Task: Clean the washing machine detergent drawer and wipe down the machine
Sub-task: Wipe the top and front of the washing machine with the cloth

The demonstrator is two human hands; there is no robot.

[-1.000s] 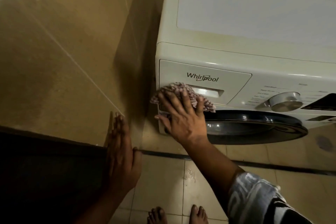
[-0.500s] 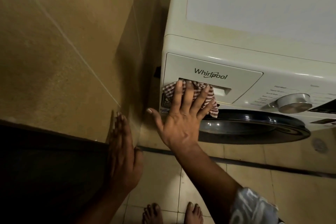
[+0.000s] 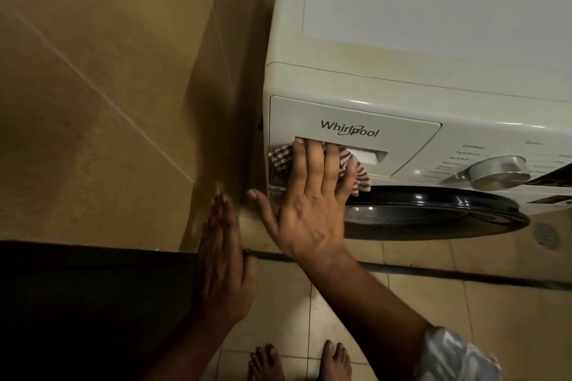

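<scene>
**Right hand flat on cloth at drawer recess**

Right hand (image 3: 305, 213) grips nothing: its straight fingers press a checked cloth (image 3: 280, 159) against the drawer (image 3: 349, 120), fingertips at the recess edge. Left hand (image 3: 224, 269) lies flat, fingers straight, on the wall (image 3: 93, 102). Drawer front reads "Whirlpool". It sits closed at the machine's (image 3: 402, 9) upper left front, long axis across the panel. Print beside the dial (image 3: 498, 172) is illegible.

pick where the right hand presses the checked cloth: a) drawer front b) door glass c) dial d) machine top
a: the right hand flattens the checked cloth against the detergent drawer front, at its handle recess.
</scene>
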